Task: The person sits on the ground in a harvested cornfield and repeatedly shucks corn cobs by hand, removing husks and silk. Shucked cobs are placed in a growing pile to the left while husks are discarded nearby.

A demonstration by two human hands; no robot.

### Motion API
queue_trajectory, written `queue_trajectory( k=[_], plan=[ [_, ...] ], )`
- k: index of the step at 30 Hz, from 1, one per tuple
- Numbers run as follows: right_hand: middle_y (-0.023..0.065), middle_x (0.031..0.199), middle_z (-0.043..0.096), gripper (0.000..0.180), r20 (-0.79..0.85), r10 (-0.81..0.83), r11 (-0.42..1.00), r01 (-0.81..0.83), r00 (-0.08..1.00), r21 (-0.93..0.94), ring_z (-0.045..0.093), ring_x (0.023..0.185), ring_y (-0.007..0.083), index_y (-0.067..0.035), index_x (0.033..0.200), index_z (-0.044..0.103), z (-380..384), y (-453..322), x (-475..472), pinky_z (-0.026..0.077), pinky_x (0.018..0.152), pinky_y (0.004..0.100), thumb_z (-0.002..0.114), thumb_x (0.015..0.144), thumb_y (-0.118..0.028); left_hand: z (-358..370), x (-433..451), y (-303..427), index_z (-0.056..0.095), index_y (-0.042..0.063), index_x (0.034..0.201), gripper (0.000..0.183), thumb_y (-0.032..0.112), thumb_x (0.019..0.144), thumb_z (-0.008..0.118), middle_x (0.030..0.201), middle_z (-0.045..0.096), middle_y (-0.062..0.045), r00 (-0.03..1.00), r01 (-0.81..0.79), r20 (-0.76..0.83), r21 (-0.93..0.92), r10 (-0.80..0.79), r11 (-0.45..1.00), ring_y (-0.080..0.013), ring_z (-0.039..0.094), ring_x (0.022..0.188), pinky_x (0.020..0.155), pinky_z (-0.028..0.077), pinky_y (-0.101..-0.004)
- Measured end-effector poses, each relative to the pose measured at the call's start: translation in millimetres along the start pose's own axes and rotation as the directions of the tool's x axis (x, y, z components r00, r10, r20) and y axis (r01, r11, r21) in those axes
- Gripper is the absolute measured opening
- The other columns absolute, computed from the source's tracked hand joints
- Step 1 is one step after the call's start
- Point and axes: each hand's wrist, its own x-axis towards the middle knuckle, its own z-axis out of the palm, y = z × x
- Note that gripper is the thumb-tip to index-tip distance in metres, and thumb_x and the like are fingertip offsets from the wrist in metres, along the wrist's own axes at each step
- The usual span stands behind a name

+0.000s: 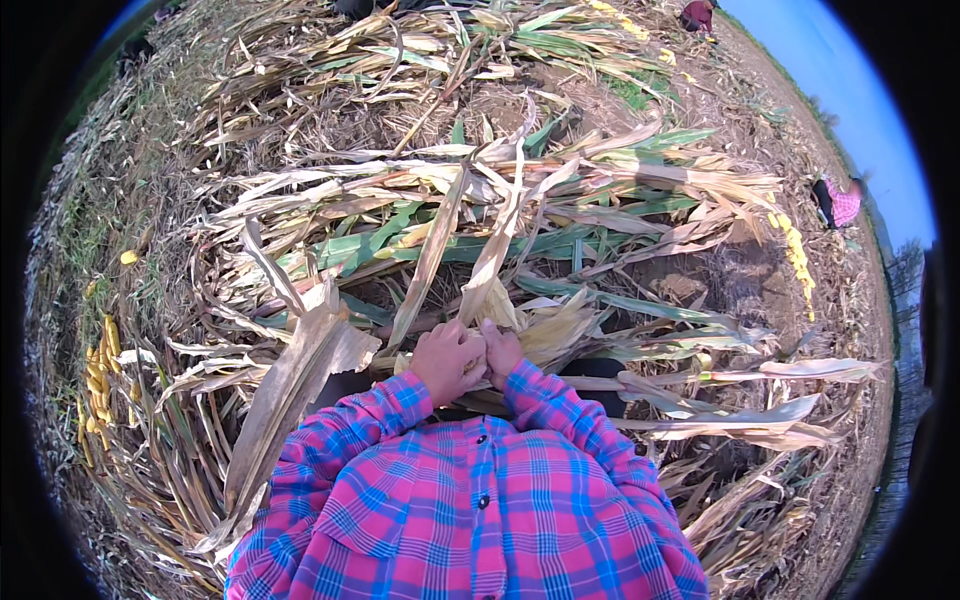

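Observation:
My left hand (pixel 448 361) and my right hand (pixel 501 351) meet close in front of my body, fingers curled and nearly touching. Both grip the husk of a corn ear; most of the ear is hidden by my fingers. Pale yellow corn husk (pixel 551 334) fans out beyond and to the right of my right hand. A dry corn leaf (pixel 433 259) rises just past my left hand. Cut corn stalks (pixel 465 244) with tan and green leaves lie across the ground ahead of me.
A large dry leaf (pixel 281 412) stands beside my left forearm. Husked yellow ears lie in a heap (pixel 101 375) at left and a row (pixel 793 255) at right. Another stalk pile (pixel 330 64) lies farther off. Two people (pixel 838 202) (pixel 699 15) are bent low at right.

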Motion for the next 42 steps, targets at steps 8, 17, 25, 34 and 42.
queue_trajectory(
  k=[8, 17, 25, 34, 42],
  plan=[
    [0.0054, 0.058, 0.052, 0.036, -0.095, 0.039, 0.978, -0.057, 0.995, -0.201, 0.048, 0.042, 0.0154, -0.001, 0.083, 0.056, -20, 14, 1, 0.035, 0.035, 0.0316, 0.048, 0.088, -0.037, -4, -34, -58, 0.055, 0.004, 0.077, 0.016, 0.009, 0.064, 0.064, 0.085, 0.054, -0.014, 0.831, 0.450, -0.326, -0.086, -0.452, 0.889, -0.0308, 0.056, 0.081, 0.068, 0.047, -0.0367],
    [-0.0005, 0.050, 0.045, 0.037, -0.048, -0.165, 0.932, 0.140, 0.985, -0.333, 0.042, 0.036, 0.0097, -0.007, 0.071, 0.052, -45, 7, -35, 0.032, 0.030, 0.0251, 0.048, 0.089, -0.039, -10, -46, -103, 0.062, 0.007, 0.096, 0.050, 0.033, 0.058, 0.081, 0.092, 0.061, -0.010, 0.641, 0.759, 0.235, -0.339, -0.731, 0.556, -0.0214, 0.058, 0.084, 0.075, 0.047, -0.0323],
    [0.0004, 0.051, 0.046, 0.038, -0.104, -0.091, 0.985, 0.074, 0.990, -0.159, 0.041, 0.033, 0.0110, -0.005, 0.078, 0.053, -79, -19, -57, 0.032, 0.029, 0.0254, 0.047, 0.089, -0.042, 1, -44, -105, 0.052, -0.001, 0.102, 0.043, 0.011, 0.069, 0.075, 0.080, 0.062, -0.009, 0.697, 0.564, 0.297, -0.788, -0.652, 0.245, -0.0147, 0.059, 0.070, 0.066, 0.048, -0.0267],
    [0.0033, 0.066, 0.058, 0.044, 0.349, -0.026, 0.915, 0.162, 0.937, -0.369, 0.050, 0.053, 0.0089, -0.001, 0.081, 0.060, -39, -2, -66, 0.040, 0.047, 0.0252, 0.047, 0.090, -0.042, 38, -40, -61, 0.055, 0.003, 0.105, 0.049, 0.020, 0.065, 0.077, 0.094, 0.061, -0.006, 0.708, 0.632, 0.468, -0.754, -0.528, 0.179, -0.0168, 0.059, 0.086, 0.077, 0.048, -0.0312],
    [0.0100, 0.088, 0.062, 0.034, 0.396, -0.308, 0.179, 0.462, 0.865, -0.869, 0.058, 0.077, 0.0223, -0.001, 0.096, 0.061, -132, -27, -65, 0.046, 0.068, 0.0357, 0.051, 0.085, -0.032, 8, -42, -84, 0.056, 0.003, 0.090, 0.036, 0.018, 0.064, 0.075, 0.082, 0.059, -0.005, 0.539, 0.171, 0.213, -0.975, -0.815, -0.142, -0.0170, 0.059, 0.073, 0.066, 0.048, -0.0301]
  ],
)
